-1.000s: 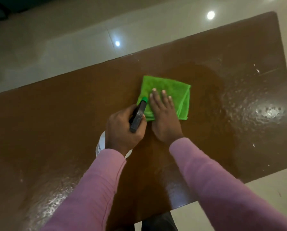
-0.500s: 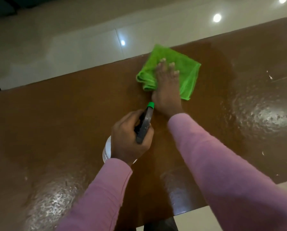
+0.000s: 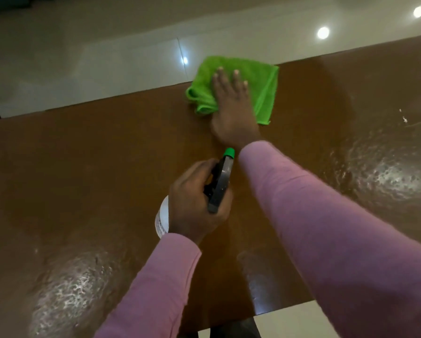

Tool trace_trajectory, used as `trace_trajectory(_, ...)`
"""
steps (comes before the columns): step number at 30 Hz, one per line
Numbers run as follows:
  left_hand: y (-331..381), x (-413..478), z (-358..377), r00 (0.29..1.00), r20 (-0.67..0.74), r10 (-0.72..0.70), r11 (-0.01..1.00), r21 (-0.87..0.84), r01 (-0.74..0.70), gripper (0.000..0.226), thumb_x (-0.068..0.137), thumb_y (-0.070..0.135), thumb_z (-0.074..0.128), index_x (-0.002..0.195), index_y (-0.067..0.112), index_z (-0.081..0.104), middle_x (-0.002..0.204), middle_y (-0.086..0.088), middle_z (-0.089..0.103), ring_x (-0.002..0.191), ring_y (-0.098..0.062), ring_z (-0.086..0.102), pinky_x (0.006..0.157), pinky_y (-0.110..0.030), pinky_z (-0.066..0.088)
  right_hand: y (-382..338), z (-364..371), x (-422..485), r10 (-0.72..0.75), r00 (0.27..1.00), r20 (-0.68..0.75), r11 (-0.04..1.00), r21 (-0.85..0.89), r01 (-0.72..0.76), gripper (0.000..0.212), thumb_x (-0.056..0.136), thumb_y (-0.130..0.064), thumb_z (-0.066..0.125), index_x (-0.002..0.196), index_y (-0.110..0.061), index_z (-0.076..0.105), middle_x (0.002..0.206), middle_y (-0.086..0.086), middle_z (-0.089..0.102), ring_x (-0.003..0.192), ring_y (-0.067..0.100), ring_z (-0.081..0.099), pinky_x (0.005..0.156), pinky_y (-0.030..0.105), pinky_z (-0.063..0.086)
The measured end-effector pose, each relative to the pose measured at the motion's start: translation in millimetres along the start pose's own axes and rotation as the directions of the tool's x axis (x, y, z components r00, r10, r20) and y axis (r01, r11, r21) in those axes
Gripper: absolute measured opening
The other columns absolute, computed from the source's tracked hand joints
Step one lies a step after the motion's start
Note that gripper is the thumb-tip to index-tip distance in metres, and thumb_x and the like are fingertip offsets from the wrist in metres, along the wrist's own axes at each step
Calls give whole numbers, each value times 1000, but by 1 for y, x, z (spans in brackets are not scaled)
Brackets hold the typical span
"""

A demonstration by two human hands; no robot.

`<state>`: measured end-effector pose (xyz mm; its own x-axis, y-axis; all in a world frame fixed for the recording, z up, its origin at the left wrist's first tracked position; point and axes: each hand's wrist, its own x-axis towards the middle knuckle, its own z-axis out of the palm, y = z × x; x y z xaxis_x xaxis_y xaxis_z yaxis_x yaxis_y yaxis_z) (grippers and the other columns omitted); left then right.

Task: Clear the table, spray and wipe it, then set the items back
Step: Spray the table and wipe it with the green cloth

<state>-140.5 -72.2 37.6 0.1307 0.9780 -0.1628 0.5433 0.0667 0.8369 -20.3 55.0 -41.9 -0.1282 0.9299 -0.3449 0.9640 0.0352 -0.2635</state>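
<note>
A folded green cloth lies at the far edge of the brown table, its far corner hanging over the edge. My right hand presses flat on the cloth with straight fingers. My left hand grips a spray bottle with a black head and green nozzle, held above the table's middle. The bottle's white body shows just left of my wrist; the rest is hidden by my hand.
Wet, shiny patches lie on the table at the near left and the right. A pale tiled floor lies beyond the far edge and at the near right corner. Small white specks sit at the right.
My right hand has pushed the green cloth away from me, from the table's middle to its far edge. The left hand keeps hold of the spray bottle and has barely moved.
</note>
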Motion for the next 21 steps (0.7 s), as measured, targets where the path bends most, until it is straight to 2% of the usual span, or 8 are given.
trace_trajectory(4, 0, 2, -8, 997, -77, -27, 999, -19, 26, 33, 80, 31, 55, 102, 9, 69, 78, 8, 57, 60, 1, 49, 56, -4, 32, -7, 12, -16, -395, 909, 135, 907, -101, 410, 75, 80, -22, 32, 152, -13, 13, 161, 4, 7, 148, 28, 2, 119, 40, -1)
trace_trajectory(6, 0, 2, -9, 995, -93, -44, 998, -49, 40, 30, 81, 30, 55, 98, 9, 68, 75, 9, 55, 59, -2, 51, 54, -4, 32, 39, 2, -20, -274, 961, 41, 959, -68, 276, 79, 77, -13, 39, 152, -11, 14, 160, 8, 9, 148, 28, 3, 120, 40, 1)
trace_trajectory(8, -1, -2, -9, 995, -88, -55, 994, -95, 47, 29, 82, 32, 55, 98, 10, 67, 74, 13, 54, 60, -4, 53, 53, -5, 35, 91, -12, -25, 40, 996, -79, 999, 5, -40, 80, 76, -11, 37, 152, -7, 13, 160, 14, 7, 147, 33, 2, 120, 43, 2)
trace_trajectory(10, -1, -5, -9, 996, -75, -48, 992, -121, 39, 30, 82, 32, 56, 101, 11, 66, 77, 14, 55, 61, -4, 54, 53, -5, 37, 118, -24, -25, 294, 950, -106, 955, 80, -286, 78, 77, -15, 32, 151, -4, 12, 160, 16, 5, 146, 38, 1, 119, 46, 3)
trace_trajectory(12, 0, -7, -7, 997, -66, -25, 994, -110, 17, 31, 82, 33, 57, 102, 11, 67, 79, 10, 57, 60, -6, 54, 54, -6, 37, 97, -19, -24, 343, 935, -94, 938, 95, -334, 75, 81, -12, 37, 151, -3, 12, 160, 16, 4, 145, 41, 0, 118, 48, 2)
trace_trajectory(16, 1, -8, -7, 996, -88, -19, 999, -46, 15, 32, 78, 31, 56, 101, 12, 68, 80, 8, 59, 61, -6, 49, 56, -9, 35, 2, 35, -61, -93, 994, -53, 995, 15, 94, 67, 87, -28, 26, 151, -10, 19, 160, 11, 11, 146, 38, 3, 117, 46, -3)
trace_trajectory(18, -1, -7, -10, 994, -109, -18, 999, -37, 15, 37, 77, 31, 56, 105, 11, 68, 84, 6, 62, 63, -4, 48, 59, -6, 35, -23, 57, -94, -385, 923, 27, 922, -20, 386, 62, 92, -37, 28, 149, -11, 27, 158, 8, 20, 146, 33, 12, 118, 44, 1)
trace_trajectory(21, -3, -6, -14, 991, -124, -55, 996, -71, 46, 30, 78, 31, 56, 97, 11, 68, 76, 7, 58, 63, -4, 52, 56, -4, 33, 23, 45, -108, -463, 885, 53, 885, -36, 465, 74, 83, -10, 53, 150, -15, 24, 159, 5, 15, 147, 23, 7, 120, 40, 2)
